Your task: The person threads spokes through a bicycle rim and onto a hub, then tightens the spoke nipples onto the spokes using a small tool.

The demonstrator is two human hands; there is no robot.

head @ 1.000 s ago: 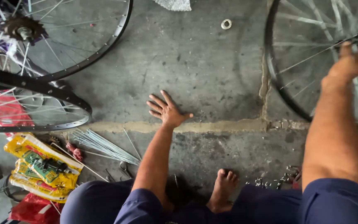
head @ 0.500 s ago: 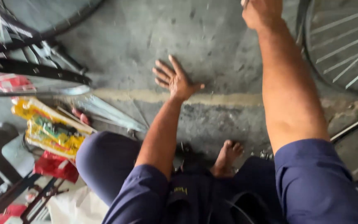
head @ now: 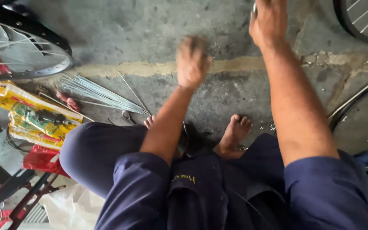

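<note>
The person sits low on the concrete floor (head: 141, 30), one bare foot (head: 233, 134) tucked in front of them. The right hand (head: 270, 21) is stretched out to the top edge of the view, fingers curled around a small silvery piece (head: 254, 8) that pokes out by the thumb. Only a sliver of it shows, shiny and rounded, too small to tell what it is.

The left hand (head: 192, 59) hovers above the floor and is blurred. The fingers look bunched inward, but I cannot tell how far it is closed or whether it holds anything. It hangs over the pale yellow line (head: 150, 68) painted across the floor, well apart from the right hand and its little piece.

A bundle of thin metal spokes (head: 99, 91) lies fanned out on the floor just left of the left forearm, long, straight and bright. Beside them sits a yellow packet (head: 26, 115) with a red bag (head: 43, 159) below it. A black-rimmed bicycle wheel (head: 26, 51) lies at the upper left, another wheel (head: 358, 21) shows at the upper right corner, and a third rim (head: 354, 100) curves along the right side. A few small metal bits (head: 269, 127) are scattered near the foot.
</note>
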